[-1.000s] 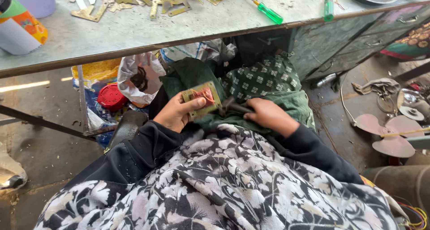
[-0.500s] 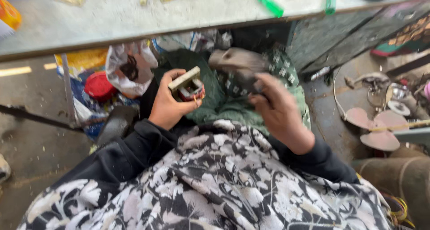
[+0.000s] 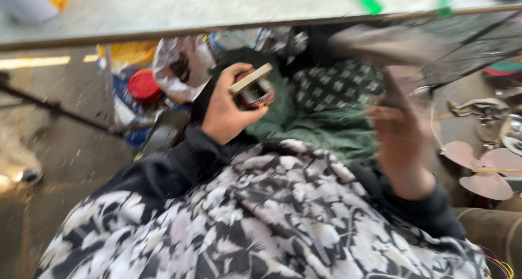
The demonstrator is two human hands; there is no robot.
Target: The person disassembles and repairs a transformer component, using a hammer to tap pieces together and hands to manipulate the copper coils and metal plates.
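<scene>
Far left, the concrete floor (image 3: 60,165) is bare-looking and blurred; above it runs the edge of a glass-topped bench (image 3: 163,15). Under the bench sits clutter — a red lid or tub (image 3: 144,86) and a crumpled white bag (image 3: 176,67), both just beside the left hand.

The left hand (image 3: 225,108) is raised over the lap, fingers clamped round a small motor part (image 3: 253,89): a flat tan plate on top w/ reddish-copper windings below it. It's held off the lap, above the green cloth (image 3: 310,127), tilted, plate edge toward the bench.

The right hand (image 3: 399,132) is heavily blurred, up near the bench edge. Something dark and long, prob. a hammer or similar tool (image 3: 375,42), smears above it, but I can't tell whether the fingers are closed on it.

Judging by this, the step is striking or working the held part — a steady left grip and fingers kept away from the plate edge matter most.

Far right, fan blades (image 3: 481,170) lie on the floor.
</scene>
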